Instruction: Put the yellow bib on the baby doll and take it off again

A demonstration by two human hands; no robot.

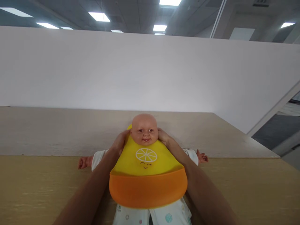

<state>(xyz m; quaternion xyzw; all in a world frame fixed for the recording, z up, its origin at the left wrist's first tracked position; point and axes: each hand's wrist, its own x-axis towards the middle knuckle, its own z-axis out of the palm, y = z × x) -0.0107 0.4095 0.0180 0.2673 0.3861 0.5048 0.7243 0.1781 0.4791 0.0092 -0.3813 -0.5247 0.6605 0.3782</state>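
A baby doll (143,120) lies on its back with its arms stretched out to the sides. Over its chest spreads a yellow silicone bib (131,161) with a lemon slice print and an orange catch pocket (148,190) along the bottom. My left hand (121,140) is closed on the bib's neck edge beside the doll's head, where a bit of yellow strap shows. On the other side of the neck, my right hand (163,136) is closed at the bib's other edge. The fingertips of both hands are hidden behind the head and neck.
Under the doll are a wood-toned surface (47,187) and a paler board (58,131), meeting in a seam. A white partition (140,72) rises behind. At the right, the surface ends at a slanted edge, with grey floor (269,131) beyond.
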